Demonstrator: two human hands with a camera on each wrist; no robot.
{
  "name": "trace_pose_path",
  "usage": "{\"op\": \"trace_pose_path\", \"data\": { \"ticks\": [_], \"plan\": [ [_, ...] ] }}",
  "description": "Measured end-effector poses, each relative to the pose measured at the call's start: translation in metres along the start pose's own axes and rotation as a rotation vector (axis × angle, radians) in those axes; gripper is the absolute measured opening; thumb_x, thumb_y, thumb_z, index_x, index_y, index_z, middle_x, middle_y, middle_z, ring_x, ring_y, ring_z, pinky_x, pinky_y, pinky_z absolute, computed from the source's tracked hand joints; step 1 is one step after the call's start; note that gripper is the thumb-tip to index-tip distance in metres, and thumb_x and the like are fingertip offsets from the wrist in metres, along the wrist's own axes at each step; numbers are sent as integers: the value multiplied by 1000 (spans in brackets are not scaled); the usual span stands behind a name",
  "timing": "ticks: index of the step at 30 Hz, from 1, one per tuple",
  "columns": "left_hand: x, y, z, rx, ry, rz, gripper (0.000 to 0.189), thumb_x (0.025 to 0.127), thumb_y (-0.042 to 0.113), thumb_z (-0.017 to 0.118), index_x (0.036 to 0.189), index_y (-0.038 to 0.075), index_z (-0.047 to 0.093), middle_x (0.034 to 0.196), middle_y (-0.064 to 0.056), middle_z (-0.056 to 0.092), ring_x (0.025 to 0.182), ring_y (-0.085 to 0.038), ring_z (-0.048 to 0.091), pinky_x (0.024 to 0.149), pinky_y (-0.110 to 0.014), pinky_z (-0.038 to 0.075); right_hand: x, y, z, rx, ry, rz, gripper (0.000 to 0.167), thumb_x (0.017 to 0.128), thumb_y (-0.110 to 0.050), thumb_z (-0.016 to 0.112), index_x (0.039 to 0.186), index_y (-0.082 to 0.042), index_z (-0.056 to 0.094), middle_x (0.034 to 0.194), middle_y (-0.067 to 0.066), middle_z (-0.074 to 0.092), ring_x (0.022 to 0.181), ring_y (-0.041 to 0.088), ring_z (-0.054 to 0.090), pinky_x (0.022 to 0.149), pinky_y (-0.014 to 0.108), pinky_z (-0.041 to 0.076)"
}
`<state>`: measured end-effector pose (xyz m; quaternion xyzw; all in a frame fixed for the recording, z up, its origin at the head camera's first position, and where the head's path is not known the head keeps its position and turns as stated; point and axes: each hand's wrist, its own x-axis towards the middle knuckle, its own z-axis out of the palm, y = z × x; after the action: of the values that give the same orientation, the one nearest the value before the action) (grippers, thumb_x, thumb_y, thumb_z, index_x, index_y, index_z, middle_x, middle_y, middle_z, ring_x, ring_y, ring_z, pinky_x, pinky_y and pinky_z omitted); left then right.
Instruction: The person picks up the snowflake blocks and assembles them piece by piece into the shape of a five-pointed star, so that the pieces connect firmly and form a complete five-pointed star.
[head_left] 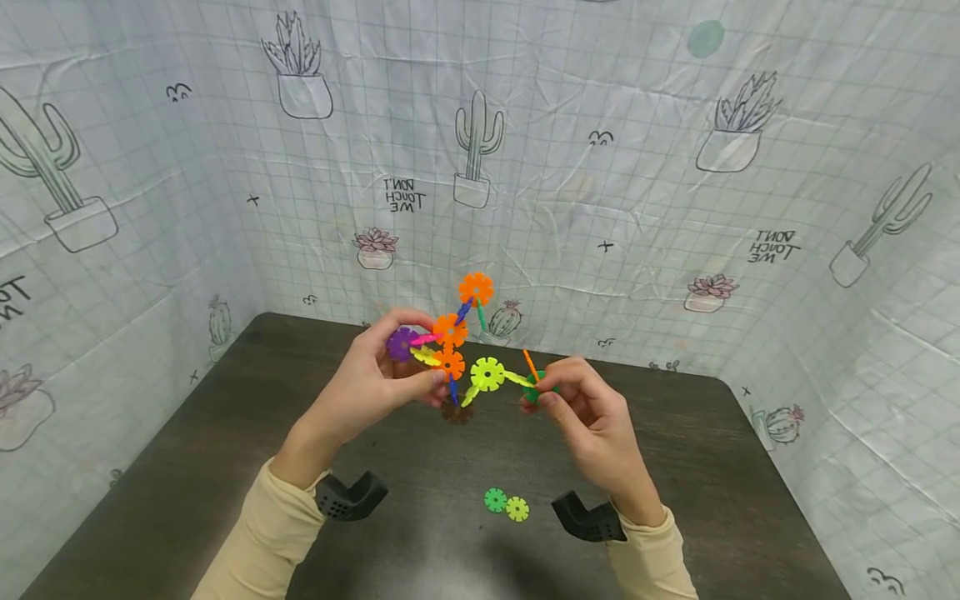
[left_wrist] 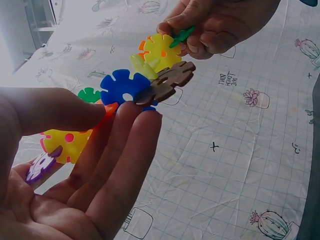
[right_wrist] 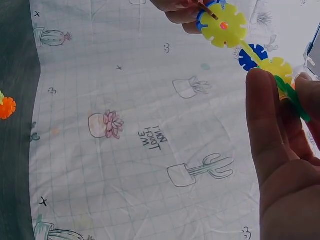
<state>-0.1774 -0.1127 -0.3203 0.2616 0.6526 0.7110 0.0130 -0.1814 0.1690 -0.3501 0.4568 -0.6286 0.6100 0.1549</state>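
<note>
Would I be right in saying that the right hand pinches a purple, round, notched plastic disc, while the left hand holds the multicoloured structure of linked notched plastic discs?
Not quite: the round, notched plastic disc pinched by the right hand is green, as the left wrist view shows. The left hand does hold the multicoloured structure.

Cactus-print cloth [head_left: 540, 208] around a dark wood-grain tabletop [head_left: 720, 467]

The pale, creased, grid-lined cloth hangs behind the tabletop and along both sides, printed with potted cacti [head_left: 474, 146], pink succulents [head_left: 375, 243], small crosses [head_left: 605, 246] and mirrored lettering [head_left: 405, 196]; a pale green dot [head_left: 706, 38] sits high toward the right.
</note>
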Motion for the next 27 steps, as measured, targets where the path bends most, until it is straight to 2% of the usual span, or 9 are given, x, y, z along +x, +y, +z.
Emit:
{"op": "trace_pose_path", "data": {
  "ticks": [9, 14, 20, 23, 27],
  "plan": [
    [0, -1, 1, 7, -7, -15, 51, 88, -10, 71, 130, 2, 46, 95, -22, 69, 71, -27, 73, 71, -46, 64, 0, 0, -6, 8, -39, 12, 13, 96, 19, 51, 107, 13, 55, 105, 10, 57, 88, 19, 72, 77, 30, 61],
    [0, -2, 1, 20, -20, -5, 50, 86, -11, 72, 128, 2, 48, 97, -20, 69, 72, -27, 73, 71, -45, 64, 1, -2, -10, 2, -87, 18, 16, 96, 19, 50, 108, 11, 56, 105, 10, 58, 86, 16, 71, 75, 29, 61],
    [1, -3, 2, 45, -37, -27, 49, 87, -9, 72, 129, 3, 48, 101, -23, 67, 74, -27, 73, 72, -44, 64, 6, -2, -15, -3, -134, 44, 18, 96, 19, 49, 109, 9, 57, 102, 8, 60, 81, 16, 69, 72, 30, 60],
    [2, -2, 3, 42, -41, -25, 50, 87, -9, 72, 130, 2, 48, 101, -25, 67, 74, -27, 73, 71, -44, 64, 7, -3, -17, -7, -127, 119, 15, 99, 15, 49, 112, 9, 54, 101, 6, 62, 81, 16, 68, 74, 30, 59],
    [3, -3, 4, 42, -46, -26, 51, 88, -9, 72, 131, 4, 47, 99, -24, 68, 74, -26, 73, 71, -44, 64, 6, -4, -13, 19, -48, 245, 24, 101, 8, 52, 124, 3, 52, 107, 4, 63, 84, 18, 68, 76, 32, 60]
  ]
}}
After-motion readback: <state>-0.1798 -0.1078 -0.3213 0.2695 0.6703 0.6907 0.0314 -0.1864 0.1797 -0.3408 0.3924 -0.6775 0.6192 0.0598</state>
